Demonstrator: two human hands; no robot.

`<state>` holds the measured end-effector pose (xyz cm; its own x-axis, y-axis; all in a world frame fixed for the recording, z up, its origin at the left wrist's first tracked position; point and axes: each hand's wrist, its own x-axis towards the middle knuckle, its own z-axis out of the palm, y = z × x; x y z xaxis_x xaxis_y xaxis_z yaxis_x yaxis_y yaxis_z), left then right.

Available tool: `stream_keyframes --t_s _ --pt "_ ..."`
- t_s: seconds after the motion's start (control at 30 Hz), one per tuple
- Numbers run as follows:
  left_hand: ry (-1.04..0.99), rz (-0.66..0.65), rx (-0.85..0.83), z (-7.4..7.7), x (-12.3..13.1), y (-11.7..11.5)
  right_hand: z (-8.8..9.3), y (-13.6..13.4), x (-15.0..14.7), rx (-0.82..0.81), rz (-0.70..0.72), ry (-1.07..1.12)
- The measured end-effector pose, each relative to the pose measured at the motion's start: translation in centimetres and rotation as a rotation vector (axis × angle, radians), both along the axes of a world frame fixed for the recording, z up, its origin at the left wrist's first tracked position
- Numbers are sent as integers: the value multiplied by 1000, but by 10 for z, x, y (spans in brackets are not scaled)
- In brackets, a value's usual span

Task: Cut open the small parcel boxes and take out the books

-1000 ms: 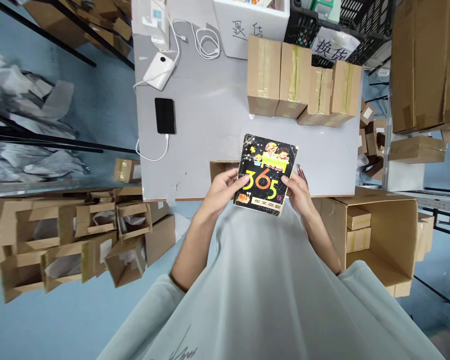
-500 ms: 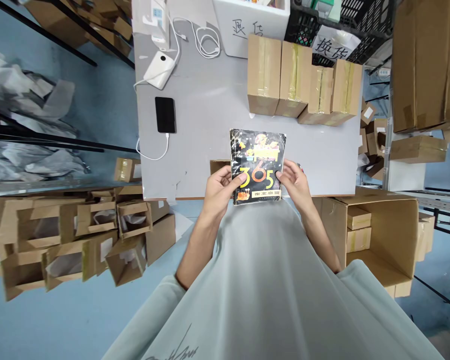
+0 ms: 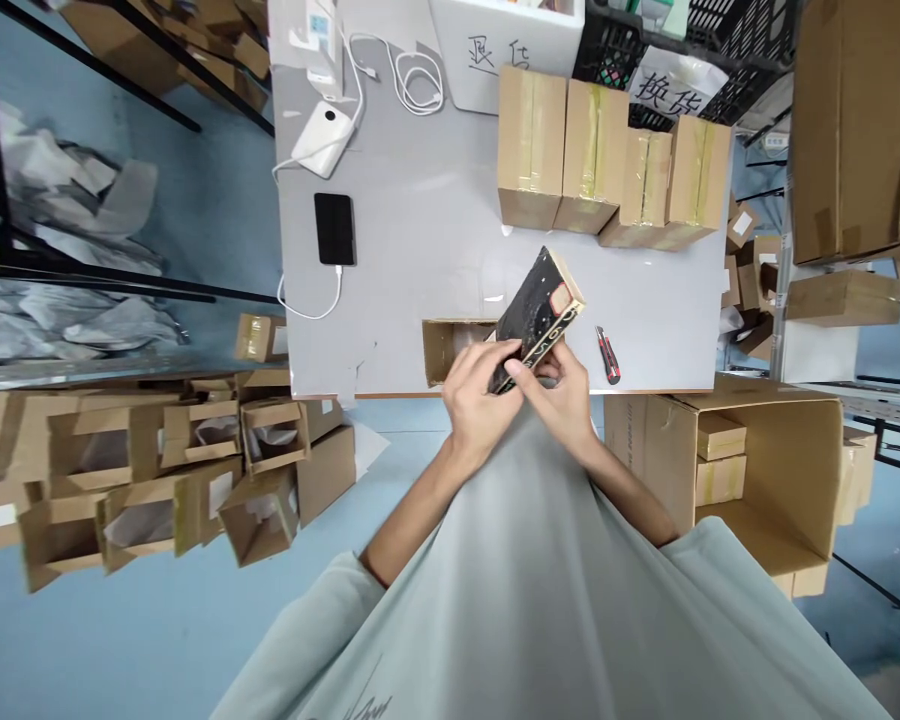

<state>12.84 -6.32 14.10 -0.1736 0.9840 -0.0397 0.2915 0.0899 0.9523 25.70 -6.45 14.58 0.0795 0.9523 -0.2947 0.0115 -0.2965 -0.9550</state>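
Note:
Between my two hands, above the table's front edge, a thick black book [image 3: 534, 300] is held tilted, its spine and one page edge showing. My left hand [image 3: 484, 390] grips the lower left of the book, thumb near the spine. The fingers of my right hand [image 3: 562, 395] close on its lower right end, partly hidden behind it. Just behind my left hand, an open cardboard box [image 3: 440, 350] sits at the table edge, partly covered by the book and hand. To the right lies a red and black utility knife [image 3: 608, 356].
Several taped cartons [image 3: 531, 145] stand at the back right, before a white bin [image 3: 487, 60] and a black crate [image 3: 607, 50]. A phone [image 3: 334, 229] on a cable and a white power bank [image 3: 322, 138] lie left. A large open carton [image 3: 787, 480] stands right, below the table.
The book has been turned from its front cover facing up to a slanted pose showing its spine. Both hands moved closer together, uncovering the utility knife and more of the box.

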Motion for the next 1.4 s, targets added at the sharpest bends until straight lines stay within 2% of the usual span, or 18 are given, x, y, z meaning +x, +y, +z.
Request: stream_keyframes --t_s 0.17,0.23,0.3,0.37,0.43,0.53,0.6,0.73,0.8,0.97,1.17,1.3,1.4 --pt "9 -192 50 -1 2 -1 -16 16 23 -35 -122 28" --pt "1 -158 20 -4 -9 7 -21 19 36 -59 -148 65" --pt "-36 -51 -43 -10 -24 17 -24 19 47 -75 -158 124" --pt "-161 -24 -149 -17 -38 27 -25 16 56 -84 -145 189" --pt "-350 -123 -288 -24 -46 32 -25 13 62 -94 -120 226" --pt "-547 -251 -439 -31 -46 32 -28 12 67 -98 -77 211" --pt "-575 -217 -462 -33 -41 28 -31 13 68 -88 -57 196" --pt "-553 -101 -427 -34 -28 21 -40 17 70 -103 -7 155" --pt "-544 -64 -399 -34 -24 20 -45 20 70 -87 -1 65" --pt "-507 64 -301 -34 -20 24 -44 19 64 87 -136 -282" --pt "-336 78 -124 -32 -12 22 -28 7 32 37 100 -128" --pt "-133 56 31 -26 4 7 -24 4 12 39 59 -61" --pt "-48 -15 138 -25 13 -1 -26 7 9 20 -1 11"
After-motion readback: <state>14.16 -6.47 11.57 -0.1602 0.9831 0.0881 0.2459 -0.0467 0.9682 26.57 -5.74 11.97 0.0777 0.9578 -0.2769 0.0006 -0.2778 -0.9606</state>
